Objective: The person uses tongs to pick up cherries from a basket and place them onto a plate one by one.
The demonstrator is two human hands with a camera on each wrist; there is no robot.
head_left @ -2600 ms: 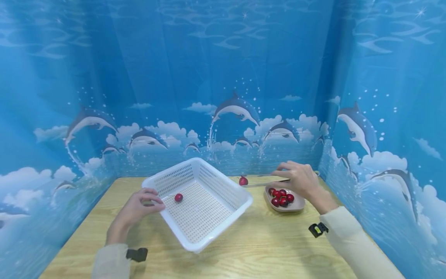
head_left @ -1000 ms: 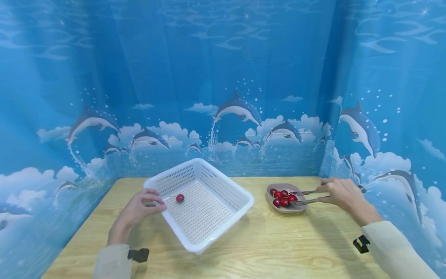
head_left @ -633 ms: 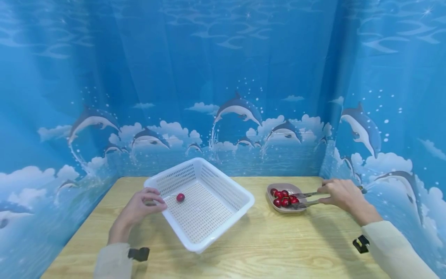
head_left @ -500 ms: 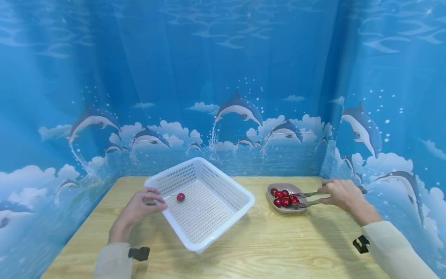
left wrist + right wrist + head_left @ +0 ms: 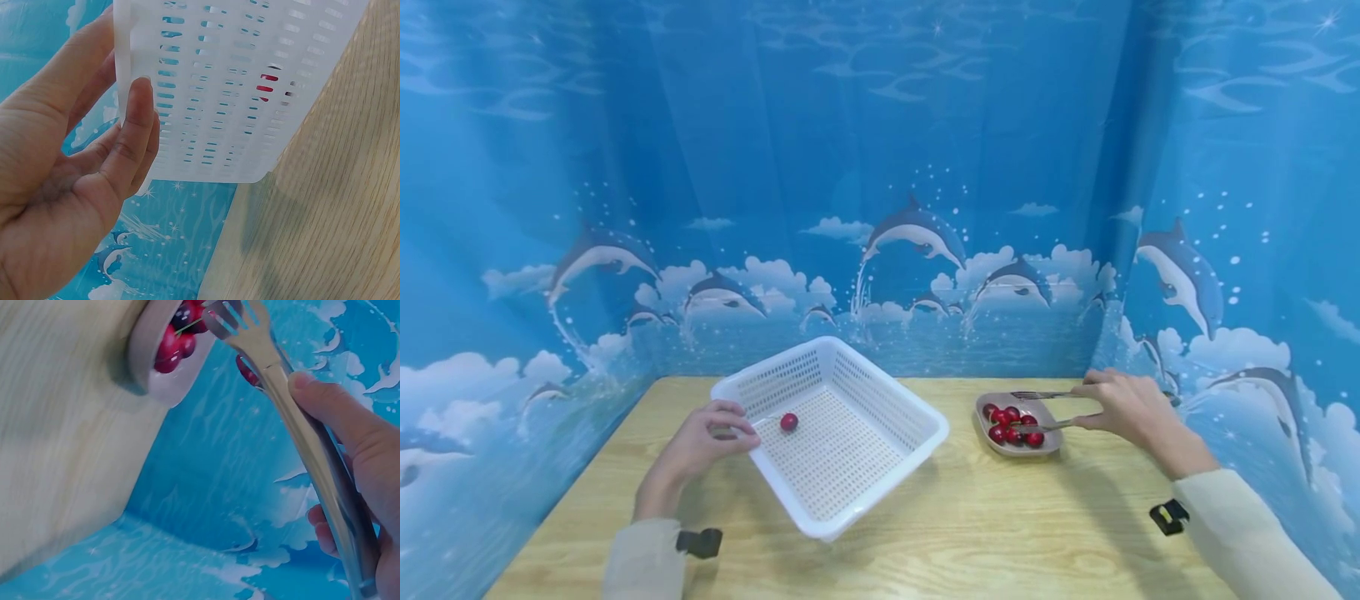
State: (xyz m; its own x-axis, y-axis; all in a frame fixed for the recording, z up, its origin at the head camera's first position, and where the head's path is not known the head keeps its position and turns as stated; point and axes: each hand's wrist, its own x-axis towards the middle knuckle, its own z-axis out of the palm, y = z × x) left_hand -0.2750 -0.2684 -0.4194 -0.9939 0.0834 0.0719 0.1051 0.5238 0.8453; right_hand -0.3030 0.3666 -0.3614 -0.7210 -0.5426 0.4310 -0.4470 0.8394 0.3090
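So the right hand (image 5: 1123,410) is gripping a pair of metal tongs (image 5: 1051,409), fingers (image 5: 325,403) curled round the handle end near the table's right edge. The tongs are spread apart: one arm sits up over the far rim of the dish, the other reaches down among the cherries (image 5: 1011,423). Their long axis runs pretty much left-right along the table, forked tips pointing left toward the middle. I can't tell if the tips actually have a cherry between them.

The small beige dish (image 5: 1047,445) with the cherries sits toward the back right corner of the table (image 5: 985,525).

The left hand (image 5: 700,442) is on the white perforated basket (image 5: 880,400), fingers (image 5: 134,125) fairly straight, pressed against its left wall with the thumb behind it. The basket sits turned diagonally, mid-table, a bit left of centre. One cherry in the basket (image 5: 788,422) lies close to that hand.
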